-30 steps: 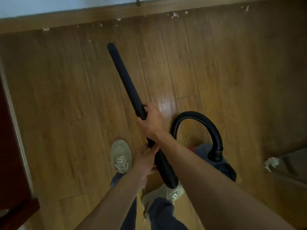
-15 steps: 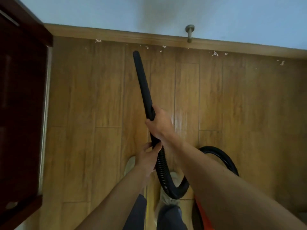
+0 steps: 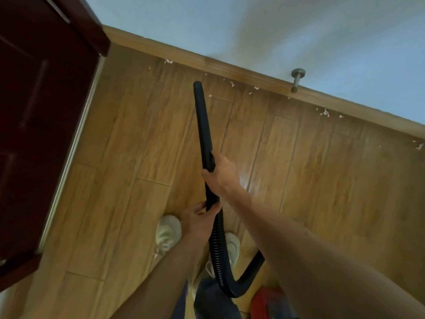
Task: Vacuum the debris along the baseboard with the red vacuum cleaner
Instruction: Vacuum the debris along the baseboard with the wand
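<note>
Barely shifted, the smooth black wand (image 3: pixel 202 120), gripped by right hand (image 3: pixel 222 173) and left hand (image 3: pixel 197 221), faces wooden baseboard (image 3: pixel 230 69).

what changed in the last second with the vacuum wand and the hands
The view tilted up, showing more of the wall, door stop and door. The hose, arched upward a second ago, now hangs in a low loop by the red vacuum body. Unchanged: the right hand grips the wand, the left hand grips the hose end below; the tip stays short of the baseboard, debris still there.
</note>
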Demonstrator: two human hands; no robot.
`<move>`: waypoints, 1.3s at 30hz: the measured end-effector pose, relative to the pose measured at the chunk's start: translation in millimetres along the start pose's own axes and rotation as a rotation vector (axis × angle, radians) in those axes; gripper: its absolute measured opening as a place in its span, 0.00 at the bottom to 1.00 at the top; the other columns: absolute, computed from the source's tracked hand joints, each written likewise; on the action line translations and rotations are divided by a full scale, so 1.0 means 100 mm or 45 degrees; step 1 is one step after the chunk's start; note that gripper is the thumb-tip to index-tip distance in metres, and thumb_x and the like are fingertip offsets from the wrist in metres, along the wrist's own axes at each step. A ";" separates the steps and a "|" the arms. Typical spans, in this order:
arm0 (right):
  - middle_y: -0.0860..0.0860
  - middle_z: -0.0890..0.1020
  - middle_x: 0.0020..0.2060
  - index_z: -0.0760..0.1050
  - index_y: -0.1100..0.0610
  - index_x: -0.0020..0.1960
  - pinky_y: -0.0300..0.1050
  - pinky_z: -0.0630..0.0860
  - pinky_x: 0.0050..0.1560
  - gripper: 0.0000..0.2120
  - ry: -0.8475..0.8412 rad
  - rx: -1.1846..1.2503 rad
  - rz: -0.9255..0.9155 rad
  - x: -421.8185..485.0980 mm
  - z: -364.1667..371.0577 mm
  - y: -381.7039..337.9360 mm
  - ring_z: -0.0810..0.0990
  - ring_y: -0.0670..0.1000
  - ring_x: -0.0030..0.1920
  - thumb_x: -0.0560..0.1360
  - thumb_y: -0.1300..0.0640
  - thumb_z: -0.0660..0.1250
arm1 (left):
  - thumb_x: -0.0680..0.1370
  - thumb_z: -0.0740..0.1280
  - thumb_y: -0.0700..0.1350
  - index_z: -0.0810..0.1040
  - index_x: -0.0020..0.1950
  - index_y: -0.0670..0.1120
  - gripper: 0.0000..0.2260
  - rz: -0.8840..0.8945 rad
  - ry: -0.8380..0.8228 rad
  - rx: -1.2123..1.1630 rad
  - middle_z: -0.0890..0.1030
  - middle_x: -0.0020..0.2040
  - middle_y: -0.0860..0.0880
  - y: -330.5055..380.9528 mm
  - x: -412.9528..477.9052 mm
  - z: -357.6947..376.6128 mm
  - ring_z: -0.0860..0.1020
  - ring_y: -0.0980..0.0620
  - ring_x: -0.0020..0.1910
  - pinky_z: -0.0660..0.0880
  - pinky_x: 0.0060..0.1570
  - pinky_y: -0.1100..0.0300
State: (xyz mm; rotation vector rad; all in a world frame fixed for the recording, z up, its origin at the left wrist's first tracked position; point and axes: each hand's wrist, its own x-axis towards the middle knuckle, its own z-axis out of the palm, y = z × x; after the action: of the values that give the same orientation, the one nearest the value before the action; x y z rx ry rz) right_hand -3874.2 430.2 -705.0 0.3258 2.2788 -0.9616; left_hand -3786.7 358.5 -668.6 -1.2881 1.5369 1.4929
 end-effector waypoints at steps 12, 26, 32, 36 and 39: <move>0.50 0.84 0.42 0.73 0.47 0.67 0.56 0.84 0.46 0.26 0.102 0.460 0.231 0.46 0.31 -0.21 0.85 0.51 0.42 0.71 0.54 0.74 | 0.74 0.74 0.45 0.85 0.41 0.51 0.02 -0.019 0.059 -0.117 0.85 0.35 0.47 0.29 0.40 -0.23 0.83 0.45 0.37 0.81 0.43 0.52; 0.49 0.82 0.41 0.75 0.49 0.64 0.52 0.84 0.41 0.21 0.130 0.504 0.274 1.06 0.71 -0.68 0.84 0.48 0.39 0.72 0.57 0.74 | 0.73 0.74 0.45 0.83 0.36 0.50 0.06 -0.069 0.069 -0.189 0.84 0.34 0.45 0.68 1.03 -0.60 0.83 0.42 0.40 0.80 0.44 0.49; 0.46 0.80 0.41 0.73 0.47 0.64 0.51 0.84 0.42 0.23 0.121 0.403 0.205 1.27 0.83 -0.85 0.83 0.47 0.39 0.72 0.56 0.75 | 0.71 0.77 0.43 0.77 0.50 0.51 0.13 0.127 0.178 -0.184 0.85 0.40 0.48 0.72 1.12 -0.68 0.84 0.50 0.37 0.81 0.39 0.51; 0.44 0.79 0.39 0.73 0.48 0.65 0.42 0.80 0.35 0.22 0.133 0.320 0.086 1.35 0.88 -0.89 0.81 0.44 0.35 0.73 0.57 0.73 | 0.69 0.78 0.49 0.74 0.51 0.57 0.16 0.207 0.224 -0.155 0.84 0.43 0.52 0.76 1.15 -0.65 0.83 0.55 0.37 0.76 0.32 0.60; 0.43 0.78 0.39 0.72 0.49 0.65 0.39 0.76 0.33 0.21 0.157 0.237 0.061 1.37 0.88 -0.85 0.80 0.44 0.35 0.74 0.55 0.72 | 0.69 0.77 0.51 0.74 0.51 0.59 0.16 0.226 0.247 -0.112 0.84 0.44 0.54 0.77 1.15 -0.60 0.83 0.56 0.39 0.71 0.29 0.65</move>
State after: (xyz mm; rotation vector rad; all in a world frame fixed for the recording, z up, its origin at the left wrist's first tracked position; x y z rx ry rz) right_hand -3977.3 305.1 -792.5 0.5296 2.2841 -1.1601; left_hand -3884.2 266.4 -737.9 -1.4129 1.7669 1.6000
